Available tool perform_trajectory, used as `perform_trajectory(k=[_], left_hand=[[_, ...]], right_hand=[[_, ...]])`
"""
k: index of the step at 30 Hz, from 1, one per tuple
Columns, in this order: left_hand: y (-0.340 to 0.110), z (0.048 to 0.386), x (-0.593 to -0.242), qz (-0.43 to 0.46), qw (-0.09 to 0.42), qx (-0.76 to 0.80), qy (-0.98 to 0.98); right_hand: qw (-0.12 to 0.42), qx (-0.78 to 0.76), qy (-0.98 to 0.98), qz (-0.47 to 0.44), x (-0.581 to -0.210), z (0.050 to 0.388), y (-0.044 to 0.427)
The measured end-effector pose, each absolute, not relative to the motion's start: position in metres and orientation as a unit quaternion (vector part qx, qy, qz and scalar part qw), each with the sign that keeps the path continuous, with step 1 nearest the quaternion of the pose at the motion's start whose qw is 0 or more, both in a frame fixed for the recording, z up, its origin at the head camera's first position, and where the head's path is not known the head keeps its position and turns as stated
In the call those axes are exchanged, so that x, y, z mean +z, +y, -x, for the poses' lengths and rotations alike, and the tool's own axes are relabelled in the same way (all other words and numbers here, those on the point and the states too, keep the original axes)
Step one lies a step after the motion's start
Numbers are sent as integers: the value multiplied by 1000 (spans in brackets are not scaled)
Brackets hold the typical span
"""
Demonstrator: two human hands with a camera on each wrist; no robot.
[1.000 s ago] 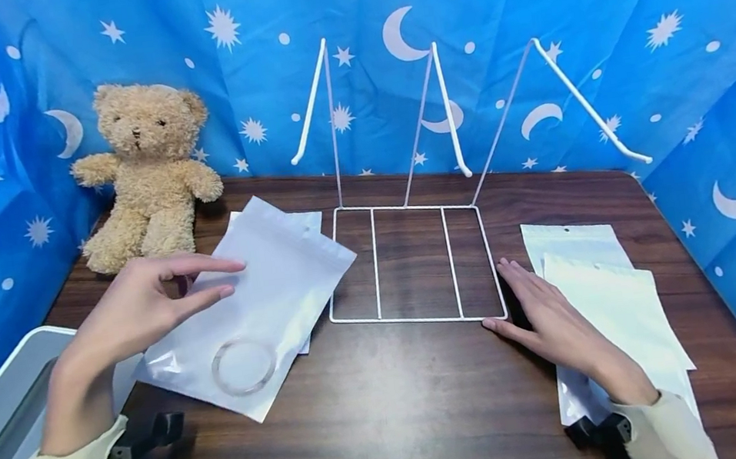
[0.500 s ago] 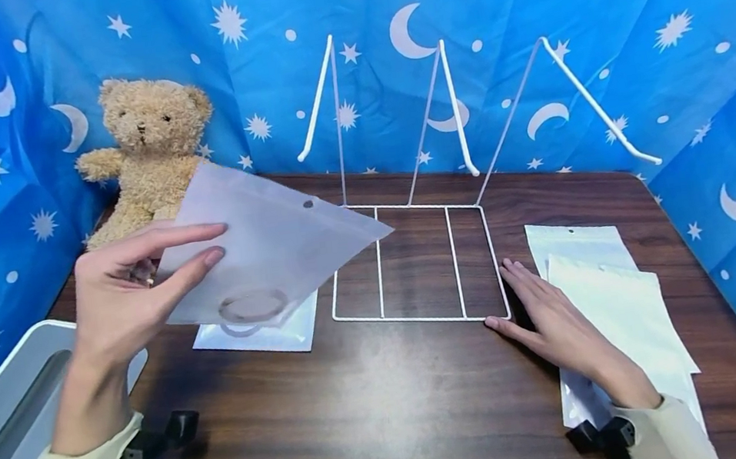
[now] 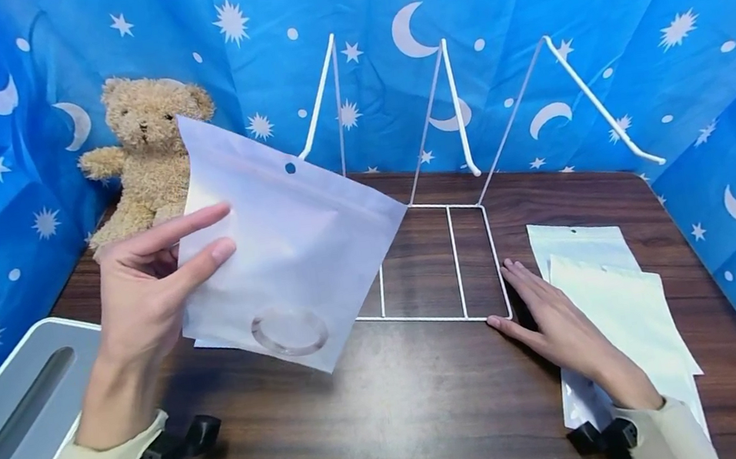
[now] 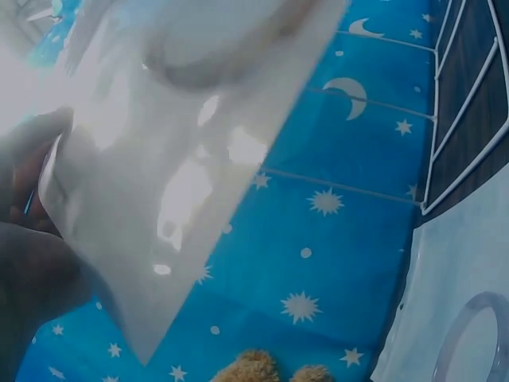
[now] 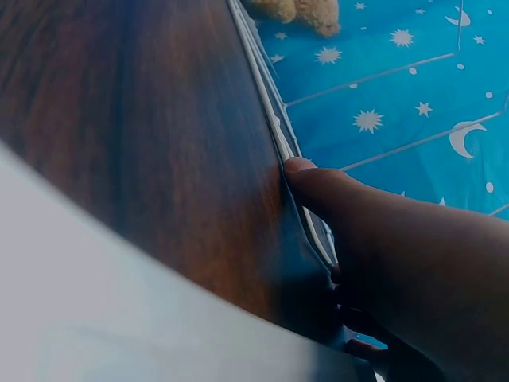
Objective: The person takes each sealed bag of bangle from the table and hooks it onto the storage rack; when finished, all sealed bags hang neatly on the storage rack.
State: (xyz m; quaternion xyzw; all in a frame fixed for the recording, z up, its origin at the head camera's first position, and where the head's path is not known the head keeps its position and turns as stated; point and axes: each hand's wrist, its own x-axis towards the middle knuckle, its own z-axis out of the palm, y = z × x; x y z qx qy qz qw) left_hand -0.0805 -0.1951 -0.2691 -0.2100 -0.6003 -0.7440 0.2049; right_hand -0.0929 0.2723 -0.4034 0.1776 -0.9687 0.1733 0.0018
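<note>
Between thumb and fingers, my left hand [image 3: 149,289] pinches the left edge of a white pouch [image 3: 287,248], raised and tilted above the table. A punched hole is near the pouch's upper edge, and a ring shape shows through its lower part. In the left wrist view the pouch [image 4: 151,159] hangs from the hand [image 4: 36,239]. My right hand [image 3: 562,328] rests at the near right corner of a white wire rack [image 3: 456,264], with thumb and fingertips touching its frame. The right wrist view shows the thumb of that hand [image 5: 398,223] on the rack's wire.
Three bent prongs rise from the rack's back edge. Another pouch [image 4: 461,270] with a ring shape lies at the left, mostly hidden in the head view. White pouches [image 3: 615,305] overlap at the right. A teddy bear [image 3: 154,172] sits behind; a grey-topped box [image 3: 28,406] stands at left.
My left hand has picked up the top pouch from the left pile, raising it and moving it rightward. My right hand has stayed at the rack's corner.
</note>
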Motion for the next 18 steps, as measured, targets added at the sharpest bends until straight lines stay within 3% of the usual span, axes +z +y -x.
perform_trajectory(k=[18], left_hand=[[-185,88,-272,166,212,-731,-627]], right_hand=[[1,172,-969,-179,-405,92,272]])
